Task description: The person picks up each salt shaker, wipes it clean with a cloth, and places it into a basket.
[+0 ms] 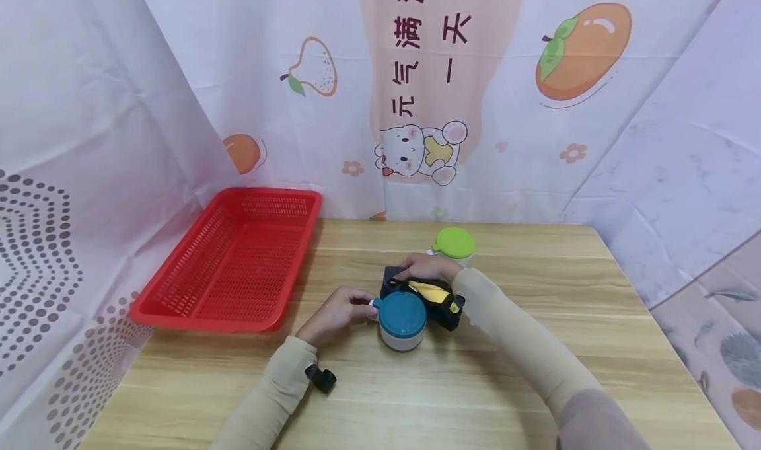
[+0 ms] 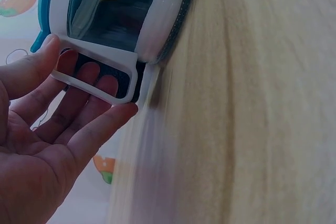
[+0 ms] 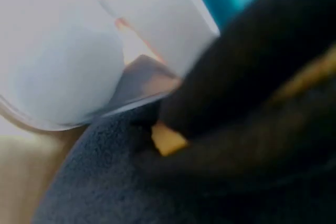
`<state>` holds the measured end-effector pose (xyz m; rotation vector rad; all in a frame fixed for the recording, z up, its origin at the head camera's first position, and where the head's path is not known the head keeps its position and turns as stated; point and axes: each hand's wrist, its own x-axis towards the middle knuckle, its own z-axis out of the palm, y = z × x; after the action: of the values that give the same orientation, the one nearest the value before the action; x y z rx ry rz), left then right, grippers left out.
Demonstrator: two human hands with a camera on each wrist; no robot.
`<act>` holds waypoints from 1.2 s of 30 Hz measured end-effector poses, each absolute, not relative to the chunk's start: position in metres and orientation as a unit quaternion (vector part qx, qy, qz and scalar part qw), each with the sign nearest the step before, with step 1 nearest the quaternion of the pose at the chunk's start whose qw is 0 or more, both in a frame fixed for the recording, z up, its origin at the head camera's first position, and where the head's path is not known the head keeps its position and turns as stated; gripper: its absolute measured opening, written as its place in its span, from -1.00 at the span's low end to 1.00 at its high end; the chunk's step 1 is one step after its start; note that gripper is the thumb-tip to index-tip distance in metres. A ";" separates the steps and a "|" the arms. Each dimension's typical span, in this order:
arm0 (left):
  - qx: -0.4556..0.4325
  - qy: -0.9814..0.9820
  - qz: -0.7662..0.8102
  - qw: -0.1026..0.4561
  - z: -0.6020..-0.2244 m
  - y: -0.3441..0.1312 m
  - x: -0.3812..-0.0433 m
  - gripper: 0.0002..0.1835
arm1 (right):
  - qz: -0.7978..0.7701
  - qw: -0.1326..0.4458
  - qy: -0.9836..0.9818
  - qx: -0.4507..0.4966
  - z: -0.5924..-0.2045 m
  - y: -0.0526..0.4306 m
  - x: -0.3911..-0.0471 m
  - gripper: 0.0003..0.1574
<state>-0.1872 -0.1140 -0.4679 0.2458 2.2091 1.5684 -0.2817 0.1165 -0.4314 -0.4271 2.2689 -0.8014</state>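
A clear jar with a blue lid stands upright on the table. My left hand holds its white handle, with the thumb near the top of the handle and the fingers round it. Right behind the jar lies a dark pouch with a yellow part showing on top. My right hand grips the pouch from above at its far side; its fingertips are partly hidden. In the right wrist view, black fabric fills much of the picture and no fingers show.
A green-lidded jar stands behind my right wrist. To the left is a red plastic basket with perforated walls. The wooden table runs back to a printed curtain.
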 end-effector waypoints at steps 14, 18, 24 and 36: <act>0.084 0.786 0.575 0.213 -0.470 -0.114 -0.187 -0.72 | -0.349 0.272 0.879 -0.176 -0.434 0.143 -0.262 -0.67; 0.085 0.783 0.580 0.211 -0.469 -0.114 -0.186 -0.74 | -0.364 0.240 0.879 -0.191 -0.435 0.152 -0.255 -0.66; 0.087 0.781 0.582 0.209 -0.470 -0.114 -0.187 -0.76 | -0.391 0.243 0.869 -0.182 -0.433 0.165 -0.240 -0.68; 0.096 0.782 0.577 0.214 -0.468 -0.115 -0.185 -0.72 | -0.427 0.233 0.856 -0.172 -0.434 0.184 -0.208 -0.71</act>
<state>-0.1853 -0.1148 -0.4680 0.2661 2.1691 1.6014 -0.2081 0.1839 -0.4342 -0.4727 2.3518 -1.1738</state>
